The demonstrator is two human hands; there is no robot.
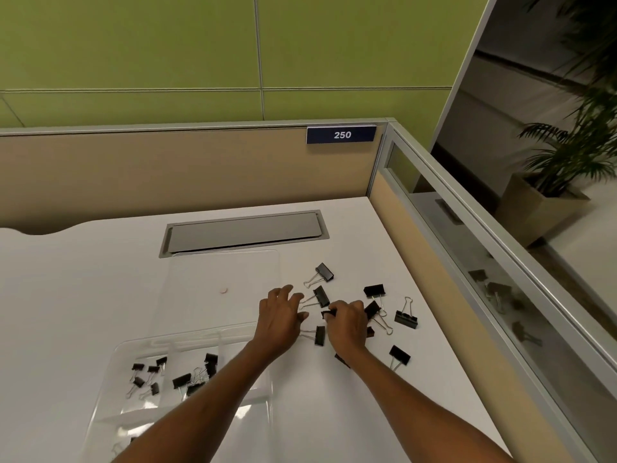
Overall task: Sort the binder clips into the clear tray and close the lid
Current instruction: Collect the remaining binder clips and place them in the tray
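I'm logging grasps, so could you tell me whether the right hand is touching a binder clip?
Touching: the head view shows the right hand with its fingertips pinched on a black binder clip.

Both hands reach into loose black binder clips point(405, 318) on the white desk point(83, 295): the right hand point(347, 324) pinches one clip, the left hand point(280, 315) spreads its fingers; the clear tray point(110, 412) holds several clips
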